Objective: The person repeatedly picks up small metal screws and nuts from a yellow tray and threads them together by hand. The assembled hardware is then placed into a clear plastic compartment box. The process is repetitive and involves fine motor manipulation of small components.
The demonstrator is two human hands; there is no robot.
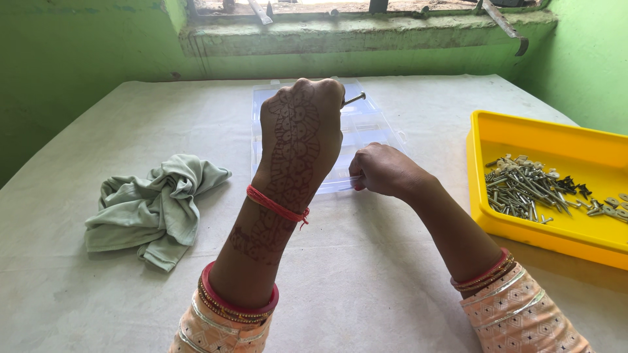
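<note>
Nearest the lens, two patterned peach sleeves and stacked bangles at the bottom edge, and from them both forearms run up over the table (392,287), which is covered in a pale cloth

The left hand (301,140) is raised, back to the camera, dark henna patterns all down it and a red thread tied at the wrist; its grip is closed in a fist around a metal screw (354,99), whose head end pokes out to the right of the knuckles, just above the clear plastic organiser box (366,127)

That box lies flat on the table in the middle, partly hidden behind the raised hand, its compartments showing through

The right hand (383,171) is lower, down at the box's near edge, fingers curled together and pinched on the rim of the clear plastic there; whether it is the lid or the base under those fingers I cannot tell

Off to the left, well apart, lies a crumpled pale green rag (157,206)

On the right sits a yellow tray (523,134) with a heap of long screws and small dark fittings (533,189) piled inside it

Behind it all, green walls and a worn window ledge (366,33)
</note>
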